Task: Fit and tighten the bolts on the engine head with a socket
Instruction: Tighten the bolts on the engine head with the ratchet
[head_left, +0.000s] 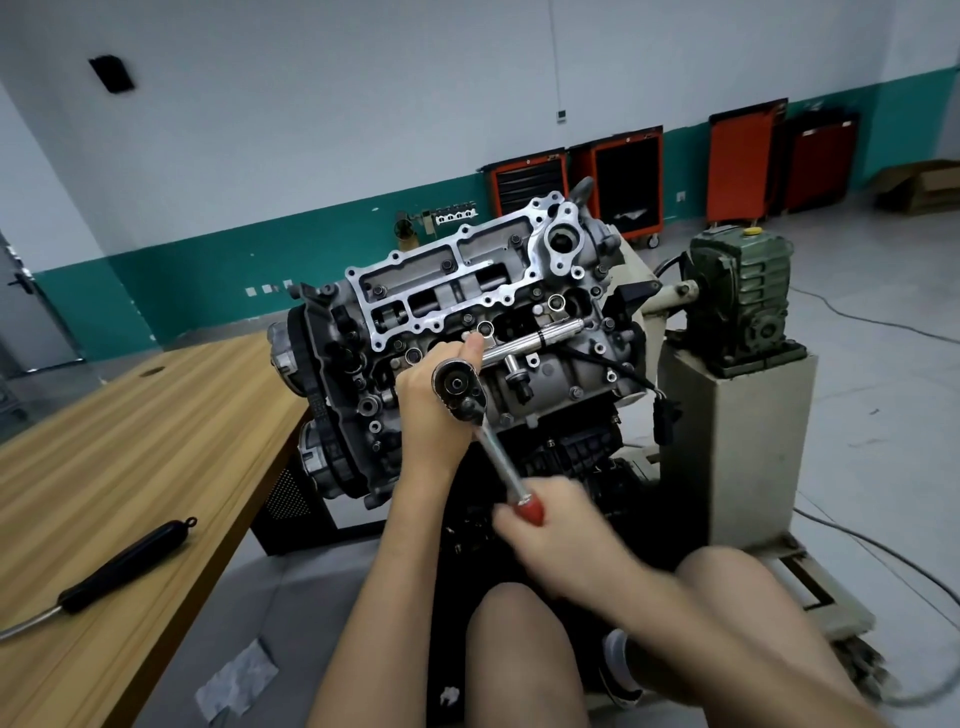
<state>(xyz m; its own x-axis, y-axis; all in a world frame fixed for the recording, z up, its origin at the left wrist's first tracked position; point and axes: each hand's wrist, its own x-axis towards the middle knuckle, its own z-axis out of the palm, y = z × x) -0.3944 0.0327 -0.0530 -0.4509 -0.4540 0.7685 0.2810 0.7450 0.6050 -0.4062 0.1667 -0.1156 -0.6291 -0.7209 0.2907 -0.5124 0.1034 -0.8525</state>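
The engine head (467, 291) sits in front of me on its stand, its top face tilted toward me, between the table (156, 415) on my left and a pale pillar (737, 457) on my right. Dark bolts (378, 291) stand in several holes of its bright frame.

The ratchet (457, 387) is planted on the lower front part of the engine head; whatever is under its round end is hidden from me. My left hand (428, 400) is wrapped around that round end, thumb lying up along its edge, fingers curled behind it out of sight. The shaft slants down and to the right to the red handle (530, 509), which my right hand (550, 525) clenches; that hand is blurred. My bare knees show below.

A green gearbox (743, 291) sits on top of the pillar. A black-handled tool (124, 566) lies on the table near its edge. Orange carts (527, 182) stand along the far wall, well apart from the engine.
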